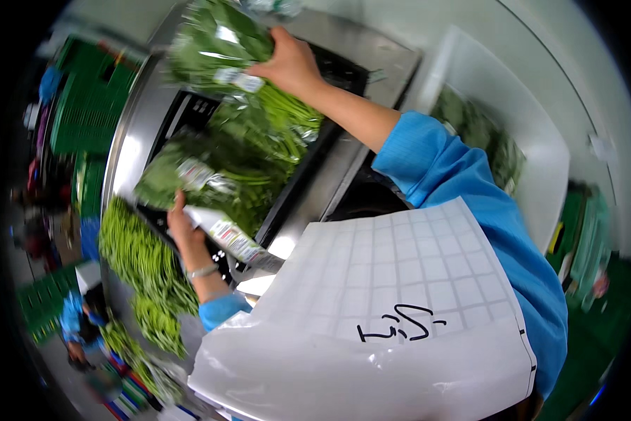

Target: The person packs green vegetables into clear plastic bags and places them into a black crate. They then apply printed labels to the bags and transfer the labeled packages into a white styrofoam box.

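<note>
My right hand (294,63) grips a clear plastic bag of leafy greens (215,47) at the top, raised over a black plastic crate (342,68). More bagged greens (231,173) lie in the crate, bearing printed labels. Lower left, my left hand (186,226) is beside the crate, with a strip of printed labels (231,237) against its thumb. Whether its fingers close on the strip is unclear. A large white sheet (394,273) with a grid and handwriting covers the area nearest my body.
Loose long green stems (142,258) lie on the steel table (131,131) at left. A white tub (536,131) with bagged greens stands at right. Green crates (89,100) are stacked beyond the table. Another person in blue (76,321) is at lower left.
</note>
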